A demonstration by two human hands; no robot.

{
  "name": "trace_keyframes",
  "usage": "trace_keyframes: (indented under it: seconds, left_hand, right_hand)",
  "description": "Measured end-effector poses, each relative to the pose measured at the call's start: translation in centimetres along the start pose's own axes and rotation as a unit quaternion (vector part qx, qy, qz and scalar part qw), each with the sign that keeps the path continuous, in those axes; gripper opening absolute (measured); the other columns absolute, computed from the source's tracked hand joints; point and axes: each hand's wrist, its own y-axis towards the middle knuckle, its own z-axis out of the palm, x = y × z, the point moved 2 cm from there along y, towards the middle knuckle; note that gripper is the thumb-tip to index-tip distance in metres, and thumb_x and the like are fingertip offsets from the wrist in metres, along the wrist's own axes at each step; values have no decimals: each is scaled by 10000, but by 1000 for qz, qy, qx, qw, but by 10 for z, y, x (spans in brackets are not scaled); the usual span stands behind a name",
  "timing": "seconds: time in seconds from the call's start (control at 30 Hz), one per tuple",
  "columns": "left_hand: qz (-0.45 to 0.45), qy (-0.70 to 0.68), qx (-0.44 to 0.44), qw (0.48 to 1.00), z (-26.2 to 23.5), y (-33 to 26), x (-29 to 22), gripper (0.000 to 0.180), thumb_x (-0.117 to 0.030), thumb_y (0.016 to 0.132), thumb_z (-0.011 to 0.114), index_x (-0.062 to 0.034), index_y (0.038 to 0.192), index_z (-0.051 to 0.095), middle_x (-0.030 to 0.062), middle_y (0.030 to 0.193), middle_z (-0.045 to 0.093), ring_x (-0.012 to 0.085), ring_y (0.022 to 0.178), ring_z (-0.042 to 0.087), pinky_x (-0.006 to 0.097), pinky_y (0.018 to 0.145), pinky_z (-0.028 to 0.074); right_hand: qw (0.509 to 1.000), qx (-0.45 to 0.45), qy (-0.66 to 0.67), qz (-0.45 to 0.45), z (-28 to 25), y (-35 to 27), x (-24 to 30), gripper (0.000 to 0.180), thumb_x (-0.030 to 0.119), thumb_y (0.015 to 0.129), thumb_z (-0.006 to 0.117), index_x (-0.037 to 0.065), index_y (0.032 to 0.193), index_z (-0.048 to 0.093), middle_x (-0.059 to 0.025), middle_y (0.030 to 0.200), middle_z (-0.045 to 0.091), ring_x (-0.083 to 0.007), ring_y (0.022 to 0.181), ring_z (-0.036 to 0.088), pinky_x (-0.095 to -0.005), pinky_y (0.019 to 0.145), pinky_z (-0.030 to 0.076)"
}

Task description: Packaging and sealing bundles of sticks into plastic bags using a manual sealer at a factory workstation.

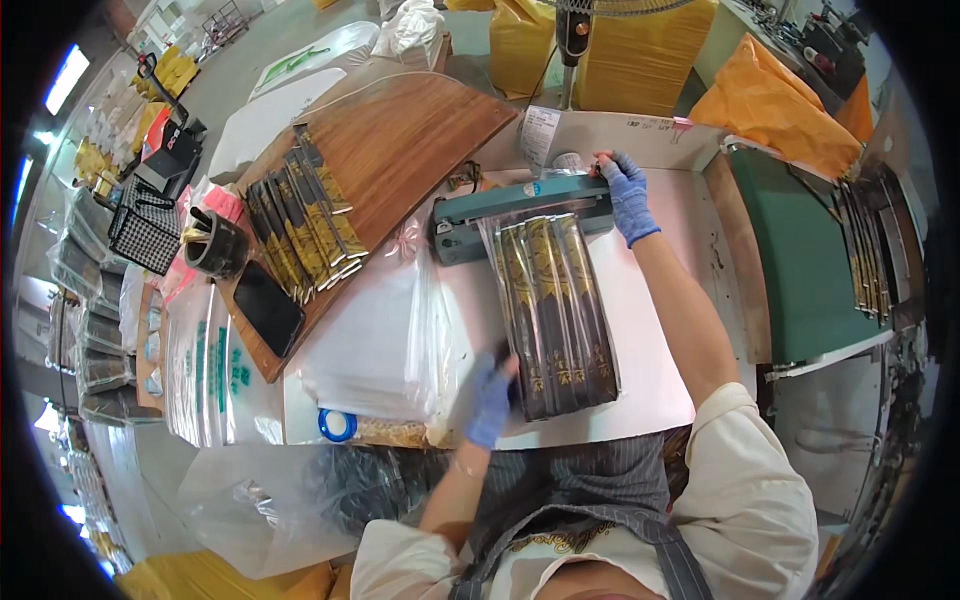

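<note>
- The left hand (491,398), in a blue glove, is closed on the near end of a clear plastic bag filled with long dark sticks printed in gold (556,312); its fingers pinch the bag's lower left corner.
- The bag lies flat on the white worktop (655,370) between the two hands, with its far end tucked under the bar of a teal-green tabletop heat sealer (520,208).
- The right hand (626,193), also in a blue glove, lies palm down on the right end of the sealer's bar, fingers curled over the bar; whether it grips or only presses cannot be told.
- Just to the left of the left hand is a loose heap of clear empty plastic bags (385,340), and below that heap a blue ring of tape (337,425).
- Further left, well away from both hands, a brown wooden board (420,125) carries a row of more dark, gold-printed stick packs (305,225) and a black phone (267,308).
- Beside the phone stands a black roll of tape (215,243).
- To the right of the right arm lies a green mat (800,260) with more dark packs (868,250) along its far edge.
</note>
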Motion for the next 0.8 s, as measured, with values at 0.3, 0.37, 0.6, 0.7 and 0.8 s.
trace_keyframes:
  seconds: [0.3,0.37,0.6,0.7,0.8]
  left_hand:
    - [-39,-163,111,980,-92,-74,-44,241,-98,825,643,-34,1057,623,71,943,658,170,857,621,296,755,518]
    - [84,0,5,996,-136,-49,-86,160,-76,825,620,-12,967,658,44,856,653,113,767,598,243,683,502]
    - [306,494,-45,813,-205,52,-101,215,-197,716,719,-68,849,611,124,779,589,292,777,568,364,733,469]
    - [250,396,-105,878,-189,58,-90,172,-202,764,664,-62,843,603,137,796,595,301,802,570,384,734,461]
    - [346,384,-90,851,-154,26,-74,164,-217,837,574,-56,860,591,148,814,598,324,801,575,401,726,463]
  right_hand:
    - [997,-43,-47,-44,-1,-12,4,183,135,871,599,40,1020,641,-69,894,630,-143,821,586,-268,759,467]
    - [942,-19,-211,-260,16,-67,11,351,170,849,624,19,1161,572,-121,1126,563,-188,1018,536,-328,888,430]
    - [834,183,-488,-182,28,-282,3,606,332,736,712,88,1257,520,-239,1369,344,-418,1243,348,-427,1026,301]
    - [801,184,-522,-226,49,-310,15,489,334,734,702,53,1111,567,-229,1346,368,-406,1251,328,-477,1021,265]
    - [808,210,-484,-263,78,-324,29,475,333,741,696,54,1100,559,-227,1332,381,-409,1244,335,-481,1020,270]
